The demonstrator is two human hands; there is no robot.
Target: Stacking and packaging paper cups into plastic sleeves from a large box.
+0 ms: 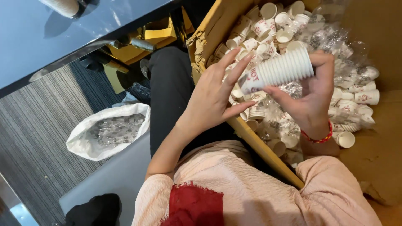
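The cup stack [278, 69] is held level above the box [209, 31] of loose cups [268, 25]. The right hand [312, 98] grips the wide end with thumb and fingers closed around it. The left hand [213, 94] rests open fingers on the narrow end. The stack is probably light, thin-walled and easily crushed or separated; support both ends with moderate pressure.

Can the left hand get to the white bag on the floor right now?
Probably not just yet. The left hand is up at the stack of paper cups, which the right hand grips too. The white bag lies lower, beside the dark-clad leg, with nothing covering it.
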